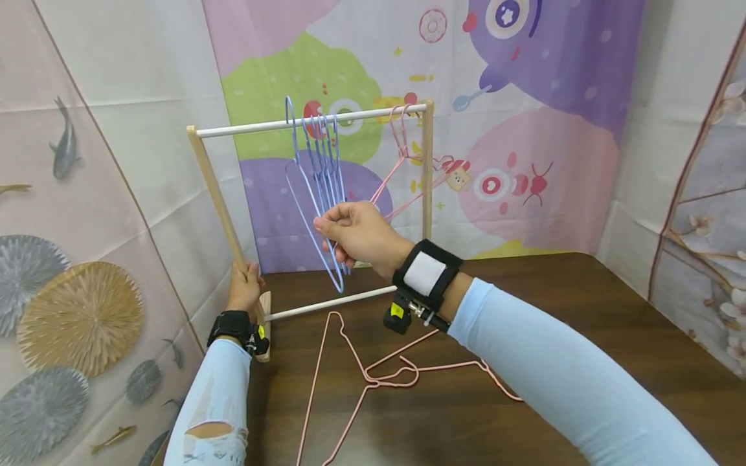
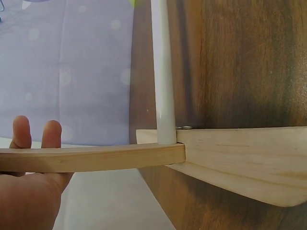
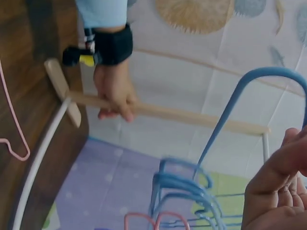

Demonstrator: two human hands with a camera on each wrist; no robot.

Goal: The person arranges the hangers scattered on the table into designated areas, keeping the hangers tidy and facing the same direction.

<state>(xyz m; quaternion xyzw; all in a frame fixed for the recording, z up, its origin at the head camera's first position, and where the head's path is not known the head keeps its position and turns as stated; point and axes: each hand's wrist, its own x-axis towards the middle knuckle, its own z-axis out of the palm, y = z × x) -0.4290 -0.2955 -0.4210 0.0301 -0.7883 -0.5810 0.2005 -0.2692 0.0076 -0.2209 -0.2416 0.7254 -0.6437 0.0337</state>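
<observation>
A small rack with wooden posts and white rods stands on the table; my left hand (image 1: 243, 288) grips its left post (image 1: 212, 184) near the bottom. In the left wrist view the fingers wrap this post (image 2: 110, 157). My right hand (image 1: 367, 236) pinches the side of the front blue hanger (image 1: 298, 162), whose hook is at the top rod (image 1: 250, 127). Its rounded end (image 3: 268, 72) shows large in the right wrist view. Several more blue hangers (image 1: 326, 158) hang close behind it, partly hidden by the right hand. Pink hangers (image 1: 401, 155) hang at the rod's right end.
Pink hangers (image 1: 367, 383) lie overlapping on the brown table (image 1: 466, 414) in front of the rack, partly under the right forearm. A lower white rod (image 1: 332, 303) joins the posts near the table. A cartoon-print cloth (image 1: 524, 129) hangs behind, with patterned panels at both sides.
</observation>
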